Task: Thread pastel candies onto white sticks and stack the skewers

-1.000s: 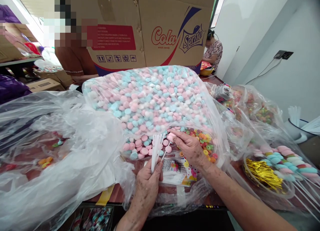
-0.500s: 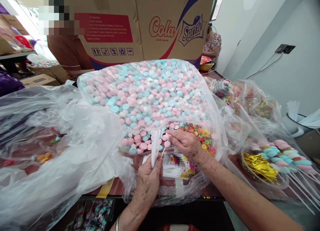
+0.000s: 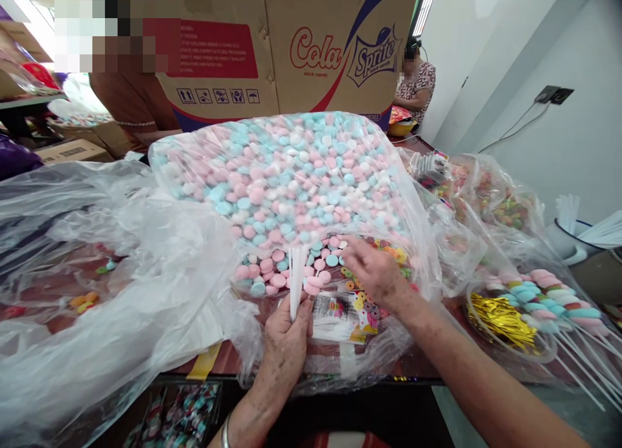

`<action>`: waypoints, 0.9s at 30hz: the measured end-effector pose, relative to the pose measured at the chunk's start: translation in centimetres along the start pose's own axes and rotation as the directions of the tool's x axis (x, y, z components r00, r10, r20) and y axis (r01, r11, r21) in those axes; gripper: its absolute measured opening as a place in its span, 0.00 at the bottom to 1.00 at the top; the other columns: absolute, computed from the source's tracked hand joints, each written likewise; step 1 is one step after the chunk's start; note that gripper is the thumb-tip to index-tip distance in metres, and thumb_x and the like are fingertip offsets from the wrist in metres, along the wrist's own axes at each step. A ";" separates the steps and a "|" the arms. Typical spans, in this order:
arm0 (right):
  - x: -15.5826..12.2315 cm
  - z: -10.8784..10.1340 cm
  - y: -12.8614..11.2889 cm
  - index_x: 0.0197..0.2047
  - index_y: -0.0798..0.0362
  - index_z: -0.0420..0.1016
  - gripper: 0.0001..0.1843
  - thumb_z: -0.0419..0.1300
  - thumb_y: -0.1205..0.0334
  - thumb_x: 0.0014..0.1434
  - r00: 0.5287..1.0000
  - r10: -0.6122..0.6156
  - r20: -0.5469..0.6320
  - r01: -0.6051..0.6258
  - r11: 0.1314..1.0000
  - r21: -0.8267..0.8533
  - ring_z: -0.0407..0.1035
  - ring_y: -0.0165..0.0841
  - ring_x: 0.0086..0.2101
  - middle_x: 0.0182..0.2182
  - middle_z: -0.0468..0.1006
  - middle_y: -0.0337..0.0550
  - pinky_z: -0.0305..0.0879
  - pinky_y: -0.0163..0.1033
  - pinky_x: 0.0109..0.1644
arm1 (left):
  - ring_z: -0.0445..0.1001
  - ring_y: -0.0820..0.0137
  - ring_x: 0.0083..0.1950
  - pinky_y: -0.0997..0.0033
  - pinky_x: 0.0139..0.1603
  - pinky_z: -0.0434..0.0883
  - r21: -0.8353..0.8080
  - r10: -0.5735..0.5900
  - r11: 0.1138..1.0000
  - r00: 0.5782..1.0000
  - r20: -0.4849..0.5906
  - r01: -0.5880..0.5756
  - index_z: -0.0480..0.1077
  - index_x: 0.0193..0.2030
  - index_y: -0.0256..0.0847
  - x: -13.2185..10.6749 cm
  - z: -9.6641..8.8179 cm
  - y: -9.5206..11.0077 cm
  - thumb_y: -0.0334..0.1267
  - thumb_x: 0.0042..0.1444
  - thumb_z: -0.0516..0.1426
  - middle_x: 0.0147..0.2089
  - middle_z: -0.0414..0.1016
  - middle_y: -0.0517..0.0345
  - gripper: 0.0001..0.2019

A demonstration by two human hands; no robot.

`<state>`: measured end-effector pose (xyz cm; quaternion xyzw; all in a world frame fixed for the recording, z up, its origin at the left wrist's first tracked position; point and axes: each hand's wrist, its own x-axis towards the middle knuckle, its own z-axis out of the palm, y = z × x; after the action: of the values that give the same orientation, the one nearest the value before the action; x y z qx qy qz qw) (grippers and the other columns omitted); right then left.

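My left hand is closed round a bundle of white sticks that stands upright in the fist. Pink marshmallows sit by the thumb side of that hand; whether they are threaded on a stick is hard to see. My right hand, smeared by motion, hovers over the small coloured ring candies; its fingers are too blurred to show what they hold. Loose pink, blue and white marshmallows lie just beyond the left hand. Printed packaging lies flat below the ring candies.
A big clear bag of marshmallows fills the middle, before a cardboard box. To the right are a tub of gold twist ties, finished marshmallow sticks and a pot. Plastic sheeting covers the left. Two people sit beyond.
My right hand has moved right and slightly up, away from the pink marshmallow by the left hand, to the ring candies. My left hand still grips the sticks, shifted slightly left.
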<state>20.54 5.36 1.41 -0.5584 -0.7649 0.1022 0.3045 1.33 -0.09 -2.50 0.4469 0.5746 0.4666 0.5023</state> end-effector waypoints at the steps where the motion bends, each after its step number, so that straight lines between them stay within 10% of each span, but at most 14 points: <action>1: 0.5 -0.6 0.7 0.51 0.49 0.79 0.17 0.50 0.63 0.68 0.999 0.051 0.008 -0.050 0.996 -0.079 0.76 0.37 0.40 0.42 0.84 0.44 0.71 0.39 0.47 | 0.51 0.76 0.19 0.76 0.19 0.50 -0.008 0.000 1.000 1.000 0.004 0.000 0.75 0.42 0.37 0.0 0.0 -0.1 0.51 0.56 0.60 0.19 0.58 0.69 0.18; 12: 0.9 0.3 0.5 0.41 0.56 0.78 0.07 0.61 0.71 0.60 0.899 -0.007 0.439 0.239 0.847 -0.475 0.71 0.44 0.44 0.44 0.78 0.54 0.63 0.42 0.45 | 0.55 0.76 0.17 0.76 0.18 0.53 0.018 0.004 1.000 1.000 0.006 -0.004 0.76 0.36 0.38 0.1 0.0 -0.3 0.54 0.55 0.60 0.17 0.61 0.68 0.19; 22: 2.8 -1.0 1.0 0.36 0.53 0.79 0.12 0.54 0.71 0.65 0.894 0.022 0.447 0.122 0.949 -0.290 0.74 0.36 0.40 0.38 0.81 0.46 0.63 0.36 0.43 | 0.53 0.77 0.17 0.76 0.17 0.51 0.008 -0.013 1.000 1.000 0.007 0.013 0.74 0.35 0.39 0.1 0.0 -0.7 0.55 0.55 0.60 0.18 0.61 0.68 0.19; 27: 3.5 1.0 0.1 0.49 0.54 0.77 0.14 0.53 0.71 0.66 0.945 0.064 0.322 0.075 0.913 -0.402 0.73 0.39 0.45 0.45 0.79 0.51 0.65 0.38 0.46 | 0.54 0.76 0.18 0.76 0.17 0.51 -0.007 0.000 1.000 1.000 0.005 0.000 0.75 0.35 0.39 0.1 -0.1 -0.7 0.55 0.55 0.60 0.18 0.61 0.68 0.18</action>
<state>19.35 8.77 1.78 -0.5824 -0.8108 0.0305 0.0500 1.19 -0.08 -3.25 0.4465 0.5717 0.4675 0.5052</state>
